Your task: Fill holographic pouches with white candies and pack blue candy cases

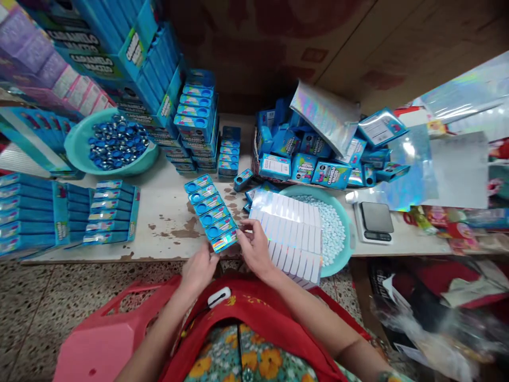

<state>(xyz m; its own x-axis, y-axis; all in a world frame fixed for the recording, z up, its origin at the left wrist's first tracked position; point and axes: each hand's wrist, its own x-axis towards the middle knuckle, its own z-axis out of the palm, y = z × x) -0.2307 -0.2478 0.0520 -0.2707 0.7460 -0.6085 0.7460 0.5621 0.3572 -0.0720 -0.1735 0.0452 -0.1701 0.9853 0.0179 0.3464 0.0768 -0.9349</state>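
Note:
A row of several small blue candy boxes (212,211), each with a round blue circle on its end, lies tilted in front of me, its nearest end box shiny. My left hand (199,269) has its fingers closed at the near left corner of this row. At the near right corner my right hand (256,249) grips with thumb and curled fingers. Just right of that hand, a sheet of white and silvery strips (292,228) rests over a turquoise basin (350,233) of small pale candies. The undersides of the boxes and some fingertips are hidden.
Tall stacks of blue boxes (119,58) stand at the back left, beside a turquoise bowl (75,151) of blue wrapped pieces. A heap of loose boxes (306,154) fills a carton at the back. A small scale (376,220) sits on the right; a pink stool (95,345) stands below.

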